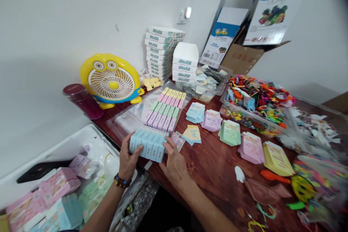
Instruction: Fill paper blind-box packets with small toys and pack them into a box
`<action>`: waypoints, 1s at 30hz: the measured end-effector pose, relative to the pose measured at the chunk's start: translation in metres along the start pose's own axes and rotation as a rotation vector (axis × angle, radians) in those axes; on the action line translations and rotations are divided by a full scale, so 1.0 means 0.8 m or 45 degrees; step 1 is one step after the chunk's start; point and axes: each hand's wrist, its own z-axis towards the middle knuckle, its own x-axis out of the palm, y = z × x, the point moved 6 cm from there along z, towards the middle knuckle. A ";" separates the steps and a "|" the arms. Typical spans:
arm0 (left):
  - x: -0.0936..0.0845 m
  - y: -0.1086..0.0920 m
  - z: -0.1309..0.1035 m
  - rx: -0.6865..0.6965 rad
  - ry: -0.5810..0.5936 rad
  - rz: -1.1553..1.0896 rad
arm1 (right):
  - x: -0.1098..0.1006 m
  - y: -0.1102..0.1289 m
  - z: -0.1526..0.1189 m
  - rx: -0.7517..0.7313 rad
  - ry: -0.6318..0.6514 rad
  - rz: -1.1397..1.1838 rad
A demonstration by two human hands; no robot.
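Observation:
A row of several small light-blue boxes [148,145] stands at the table's near edge. My left hand [128,156] is closed on the row's left end, thumb across the front. At the right end my right hand [174,159] presses its fingers against the last box, so the row sits between both hands. Just behind are rows of purple boxes [160,120], green boxes [164,108], pink boxes [171,100] and yellow boxes [174,93], on clear plastic bags [127,117]. Small printed cards [193,134] lie right of the blue row.
Flat stacks of blue [195,111], purple [212,119], green [230,132], pink [251,147] and yellow cartons [277,157] run rightward. A clear bin [255,125] holds colourful trinkets. A yellow fan [112,79] and white box stacks [163,52] stand behind; a white foam box [89,128] is lower left.

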 end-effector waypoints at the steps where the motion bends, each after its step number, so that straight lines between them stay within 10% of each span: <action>1: 0.001 -0.003 0.002 0.011 0.028 0.034 | 0.000 0.000 0.003 0.029 0.055 -0.027; 15: 0.022 -0.034 0.042 -0.036 0.277 0.436 | -0.019 -0.014 0.055 0.245 0.503 -0.171; 30: 0.036 -0.017 0.062 -0.094 0.369 0.577 | -0.018 -0.016 0.069 -0.026 0.175 -0.277</action>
